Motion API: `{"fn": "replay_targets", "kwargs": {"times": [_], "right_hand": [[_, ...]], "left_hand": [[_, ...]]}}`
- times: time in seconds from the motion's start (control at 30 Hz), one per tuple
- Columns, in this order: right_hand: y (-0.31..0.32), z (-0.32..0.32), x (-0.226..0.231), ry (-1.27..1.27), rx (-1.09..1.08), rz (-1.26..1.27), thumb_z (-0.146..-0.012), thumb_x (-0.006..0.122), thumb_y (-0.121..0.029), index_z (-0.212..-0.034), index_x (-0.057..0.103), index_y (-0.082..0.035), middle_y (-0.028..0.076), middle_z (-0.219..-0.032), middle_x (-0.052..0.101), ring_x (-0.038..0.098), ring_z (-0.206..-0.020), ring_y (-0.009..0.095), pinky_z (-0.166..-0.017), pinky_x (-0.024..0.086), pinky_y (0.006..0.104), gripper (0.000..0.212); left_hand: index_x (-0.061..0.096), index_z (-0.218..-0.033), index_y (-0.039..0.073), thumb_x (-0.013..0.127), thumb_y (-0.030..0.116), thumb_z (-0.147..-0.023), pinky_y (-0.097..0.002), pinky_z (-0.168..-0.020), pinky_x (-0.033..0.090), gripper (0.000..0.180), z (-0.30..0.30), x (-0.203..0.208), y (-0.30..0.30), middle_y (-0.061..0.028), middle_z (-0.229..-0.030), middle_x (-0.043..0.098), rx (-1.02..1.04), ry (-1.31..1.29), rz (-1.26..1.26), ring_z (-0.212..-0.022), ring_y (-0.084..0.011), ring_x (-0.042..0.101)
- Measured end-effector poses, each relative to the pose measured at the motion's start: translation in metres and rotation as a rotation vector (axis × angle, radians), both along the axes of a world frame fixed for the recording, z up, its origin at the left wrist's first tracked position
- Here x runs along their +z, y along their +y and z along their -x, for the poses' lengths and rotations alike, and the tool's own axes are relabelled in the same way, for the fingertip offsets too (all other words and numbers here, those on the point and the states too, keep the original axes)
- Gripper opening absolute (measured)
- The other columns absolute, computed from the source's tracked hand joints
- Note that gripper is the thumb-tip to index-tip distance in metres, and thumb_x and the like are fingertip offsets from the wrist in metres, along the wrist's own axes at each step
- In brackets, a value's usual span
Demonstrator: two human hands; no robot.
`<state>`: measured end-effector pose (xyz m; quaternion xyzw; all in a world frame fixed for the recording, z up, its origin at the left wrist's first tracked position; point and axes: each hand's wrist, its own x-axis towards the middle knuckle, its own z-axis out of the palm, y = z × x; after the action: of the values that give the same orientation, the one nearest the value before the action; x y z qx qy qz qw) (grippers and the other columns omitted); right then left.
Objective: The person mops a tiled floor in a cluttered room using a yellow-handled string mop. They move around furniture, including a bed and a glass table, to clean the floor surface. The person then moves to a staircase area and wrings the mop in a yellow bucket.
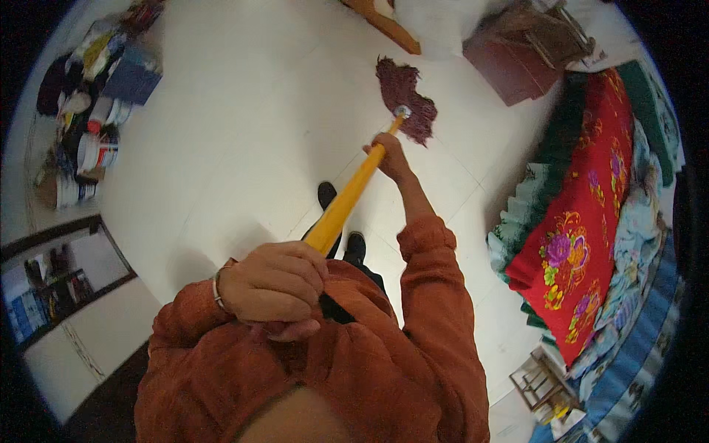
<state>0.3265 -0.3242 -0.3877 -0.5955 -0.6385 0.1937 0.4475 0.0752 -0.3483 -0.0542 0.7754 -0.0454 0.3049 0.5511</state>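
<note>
A mop with a long yellow handle [346, 210] slants from my chest out to the floor ahead. Its dark maroon mop head [408, 92] lies spread on the pale tiles, joined to the handle by a round silvery fitting. Close to my body, my left hand [273, 286] is closed around the handle's upper end, which its fingers partly hide. Farther down the shaft, nearer the mop head, my right hand [388, 156] wraps around the handle. A light bracelet circles my left wrist, and both sleeves are rust-orange.
Tubs and buckets [97, 151] crowd the left wall, above a cabinet [63, 288]. At the right stands a bed with a red flowered cover [576, 244] and green frill. A reddish-brown piece of furniture [513, 63] and an orange-brown wooden edge [388, 23] lie beyond the mop.
</note>
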Motion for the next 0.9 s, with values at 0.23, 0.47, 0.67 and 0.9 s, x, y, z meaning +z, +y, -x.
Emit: {"fn": "replay_targets", "kwargs": {"times": [0.23,0.47,0.67,0.9], "right_hand": [[-0.097,0.037,0.018,-0.095,-0.137,0.135,-0.068,0.072,-0.012,-0.068,0.050,-0.004,0.011,-0.064,0.052,0.052,-0.061,0.029,-0.057,0.041,0.0363,0.023],[-0.105,0.094,0.027,0.247,-0.099,0.387,-0.062,0.070,0.002,-0.107,0.056,-0.010,0.008,-0.084,0.063,0.061,-0.079,0.022,-0.073,0.048,0.0318,0.048],[-0.037,0.142,-0.009,-0.028,0.098,0.566,-0.063,0.059,0.007,-0.101,0.060,-0.008,0.014,-0.084,0.062,0.060,-0.079,0.030,-0.074,0.049,0.0369,0.041],[0.092,0.212,-0.023,-0.058,0.074,0.351,-0.066,0.059,-0.001,-0.094,0.062,-0.005,0.015,-0.083,0.062,0.061,-0.077,0.030,-0.070,0.049,0.0365,0.027]], "left_hand": [[0.049,-0.059,0.003,0.064,0.006,-0.073,-0.0359,-0.060,0.048,0.021,0.044,0.001,-0.030,-0.0083,-0.059,0.055,0.072,-0.180,0.225,-0.052,-0.0215,0.056],[0.050,-0.066,0.008,0.064,0.030,-0.081,-0.0338,-0.064,0.045,0.030,0.092,-0.016,0.028,-0.0034,-0.057,0.052,0.368,-0.417,0.666,-0.054,-0.0177,0.055],[0.041,-0.056,0.012,0.041,0.030,-0.089,-0.0329,-0.060,0.037,0.038,0.159,-0.027,0.128,-0.0019,-0.049,0.044,0.454,-0.148,0.761,-0.046,-0.0150,0.039],[0.041,-0.055,0.012,0.046,0.020,-0.082,-0.0328,-0.052,0.035,0.028,0.234,-0.029,0.264,-0.0023,-0.047,0.042,0.374,-0.114,0.733,-0.042,-0.0150,0.038]]}}
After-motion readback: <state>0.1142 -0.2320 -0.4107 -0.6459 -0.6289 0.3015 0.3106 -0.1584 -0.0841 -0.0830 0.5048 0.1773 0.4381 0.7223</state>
